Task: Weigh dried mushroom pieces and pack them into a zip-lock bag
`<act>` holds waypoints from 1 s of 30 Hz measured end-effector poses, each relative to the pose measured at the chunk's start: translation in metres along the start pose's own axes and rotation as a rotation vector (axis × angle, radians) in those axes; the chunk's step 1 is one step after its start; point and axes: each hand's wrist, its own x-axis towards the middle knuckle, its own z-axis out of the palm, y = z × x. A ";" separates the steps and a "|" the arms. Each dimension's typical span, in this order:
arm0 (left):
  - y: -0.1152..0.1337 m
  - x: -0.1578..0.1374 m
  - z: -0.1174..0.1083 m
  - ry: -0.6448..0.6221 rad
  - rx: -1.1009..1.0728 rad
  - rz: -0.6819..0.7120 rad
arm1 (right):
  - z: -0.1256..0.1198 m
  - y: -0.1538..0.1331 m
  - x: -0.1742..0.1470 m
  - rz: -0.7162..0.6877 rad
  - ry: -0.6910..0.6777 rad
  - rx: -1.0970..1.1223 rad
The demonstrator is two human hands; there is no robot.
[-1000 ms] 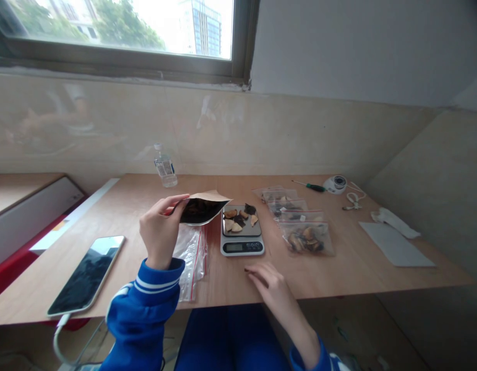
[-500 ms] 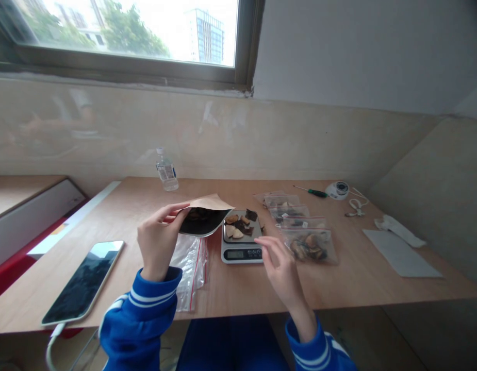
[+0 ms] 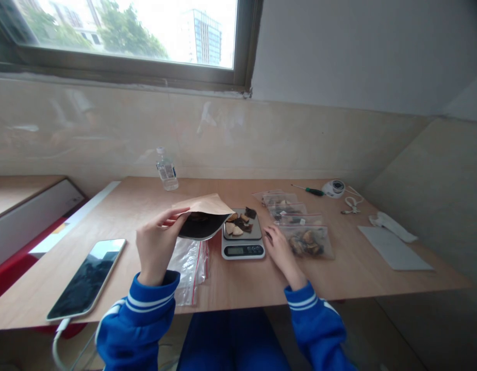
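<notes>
My left hand is closed on the edge of a brown paper pouch, held tilted with its dark-lined mouth open above the table. Some brown pieces show dimly inside it. Beside the pouch stands a small digital kitchen scale. Pale and dark dried slices lie on its plate; the pouch's corner overlaps the plate's left side. My right hand is down at the table just right of the scale, fingertips pinched on a small dark dried piece, mostly hidden by the fingers.
Filled zip bags lie in a row right of the scale. Flat clear zip bags are under the pouch. A phone with a cable lies left, a water bottle behind. A screwdriver, camera and white sheet are right.
My right hand has moved from in front of the scale's right corner down to the table beside it, its fingers closing on a small dark piece. The left hand and pouch have barely moved.
</notes>
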 end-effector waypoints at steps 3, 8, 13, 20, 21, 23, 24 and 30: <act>0.001 -0.001 0.001 -0.015 0.001 -0.004 | 0.004 0.019 0.001 -0.005 -0.051 -0.024; -0.001 -0.003 0.003 -0.010 -0.009 -0.004 | -0.002 0.013 0.003 0.089 0.006 0.101; -0.001 -0.006 0.004 -0.022 -0.010 0.011 | 0.003 -0.014 0.019 0.212 0.110 0.373; -0.001 -0.006 -0.003 -0.013 0.001 -0.006 | -0.011 -0.052 0.011 0.096 0.103 0.294; -0.001 -0.007 -0.003 -0.017 0.005 -0.010 | -0.017 -0.060 0.006 0.079 0.141 0.317; -0.001 -0.007 -0.002 -0.030 0.008 -0.012 | -0.029 -0.083 -0.006 0.025 0.161 0.389; 0.000 -0.008 -0.001 -0.037 0.006 -0.011 | -0.034 -0.097 -0.011 -0.021 0.131 0.431; 0.004 -0.014 0.003 -0.040 0.001 -0.010 | -0.028 -0.173 -0.008 -0.378 -0.252 0.424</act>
